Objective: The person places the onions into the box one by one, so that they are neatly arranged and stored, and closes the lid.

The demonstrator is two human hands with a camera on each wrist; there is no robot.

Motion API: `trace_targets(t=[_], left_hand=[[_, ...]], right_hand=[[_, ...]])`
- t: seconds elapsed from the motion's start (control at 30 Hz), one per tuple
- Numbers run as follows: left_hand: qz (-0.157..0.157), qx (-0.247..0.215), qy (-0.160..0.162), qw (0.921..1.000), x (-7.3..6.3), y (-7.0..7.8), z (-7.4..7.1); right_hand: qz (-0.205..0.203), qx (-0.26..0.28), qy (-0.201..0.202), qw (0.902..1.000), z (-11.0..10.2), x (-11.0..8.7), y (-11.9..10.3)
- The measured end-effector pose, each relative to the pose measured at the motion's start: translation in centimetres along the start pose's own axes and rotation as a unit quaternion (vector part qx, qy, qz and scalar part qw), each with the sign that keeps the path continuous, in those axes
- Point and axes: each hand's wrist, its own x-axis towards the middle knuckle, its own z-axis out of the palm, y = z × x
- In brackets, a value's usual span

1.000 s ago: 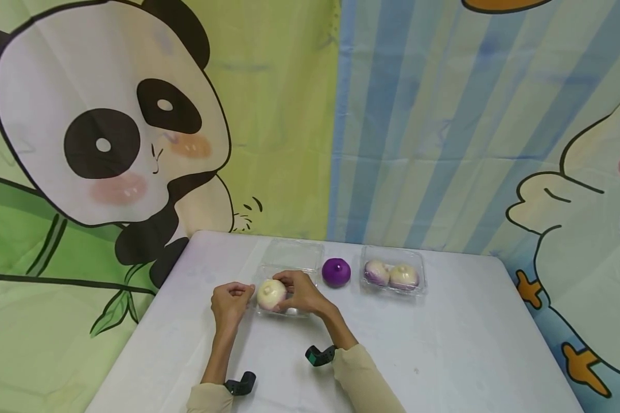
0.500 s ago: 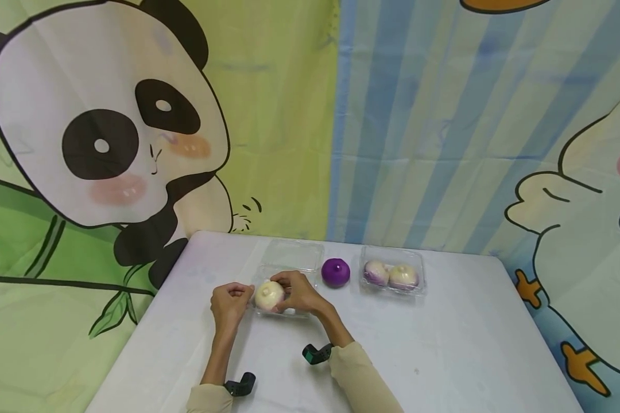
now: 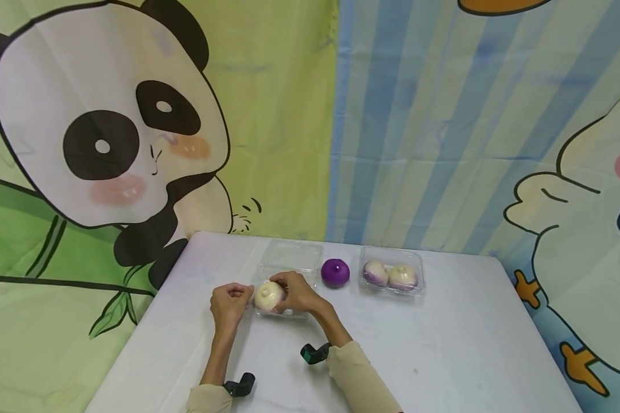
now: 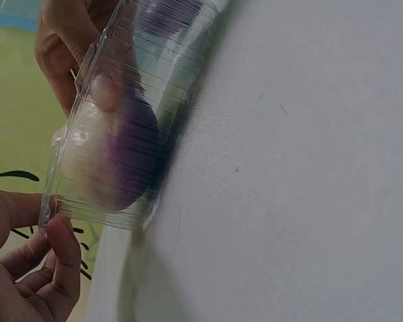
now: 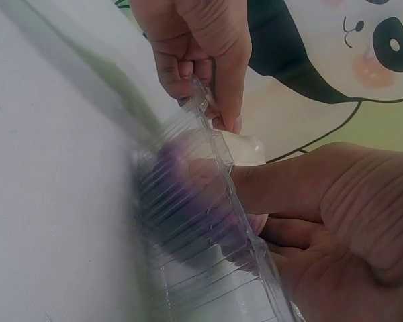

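Note:
In the head view, a pale onion [image 3: 267, 296] with a purple underside sits in the left part of an open clear plastic box [image 3: 299, 315]. My right hand [image 3: 301, 293] grips this onion, with the thumb inside the box wall as the right wrist view shows. At the box's left edge, my left hand [image 3: 229, 305] pinches the rim [image 4: 47, 201] between thumb and finger. The box lid [image 3: 293, 254] lies folded back behind it. Through the ribbed wall in the left wrist view, another purple form [image 4: 169, 17] shows; whether it is inside the box I cannot tell.
A deep purple onion [image 3: 335, 273] stands on the white table [image 3: 444, 344], right of the box. Beyond it is a second clear box [image 3: 421, 285] holding two pale-purple onions [image 3: 402, 277]. A printed curtain [image 3: 279, 143] hangs behind the table.
The right hand and the onion have shifted very slightly left. The left hand stays at the box rim.

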Motion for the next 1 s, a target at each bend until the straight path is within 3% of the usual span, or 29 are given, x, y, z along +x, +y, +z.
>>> trace_targets(t=[0.47, 1.0], left_hand=[[0.008, 0.0, -0.003, 1.0, 0.1, -0.2, 0.0], [0.008, -0.004, -0.004, 1.0, -0.1, -0.1, 0.0]], right_hand=[[0.004, -0.01, -0.015, 0.9998, -0.5, -0.4, -0.3], [0.025, -0.062, 0.013, 0.9977, -1.4, -1.6, -1.5]])
